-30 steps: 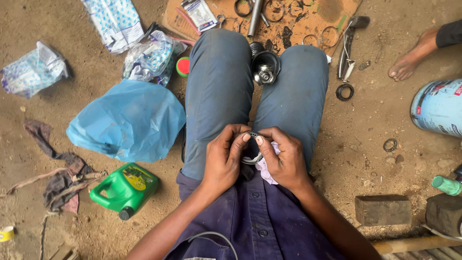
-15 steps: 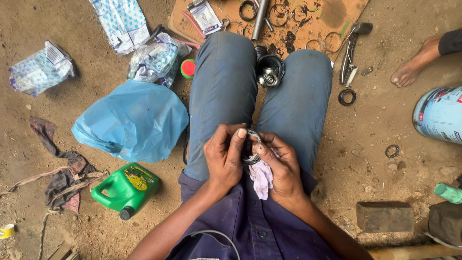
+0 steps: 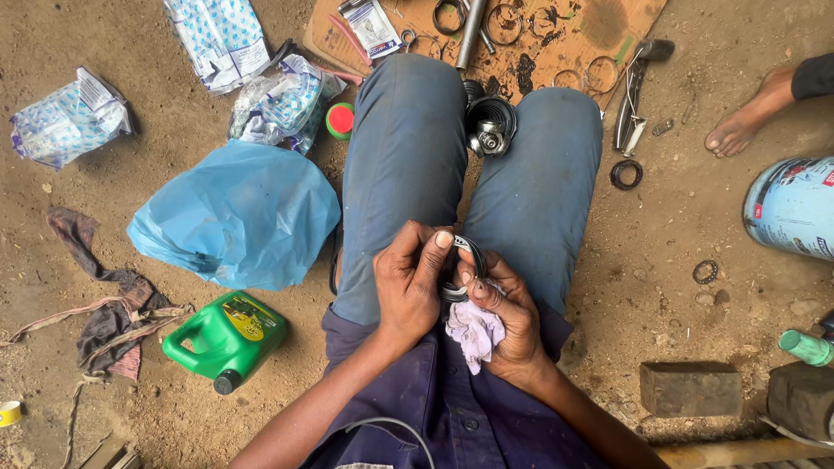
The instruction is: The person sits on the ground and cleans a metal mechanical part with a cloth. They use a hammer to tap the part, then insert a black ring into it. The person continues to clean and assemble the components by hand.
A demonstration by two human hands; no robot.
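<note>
I sit on the ground with my legs in blue trousers stretched out. My left hand [image 3: 410, 282] grips a dark metal ring [image 3: 462, 260] over my lap, thumb pressed on its upper rim. My right hand [image 3: 508, 317] holds a pale pink rag [image 3: 473, 333] bunched against the ring's lower side. Between my knees lies a dark metal joint with a rubber boot [image 3: 491, 126].
A blue plastic bag [image 3: 234, 213], a green oil jug [image 3: 228, 339] and printed plastic packets [image 3: 217, 35] lie to my left. Cardboard [image 3: 599, 26] with rings and tools lies ahead. Another person's bare foot [image 3: 738, 122], a blue drum [image 3: 795, 204] and bricks [image 3: 691, 388] are on the right.
My hands stay on the ring in my lap. The rag has come further out under my right hand, and my left thumb has shifted onto the ring's rim.
</note>
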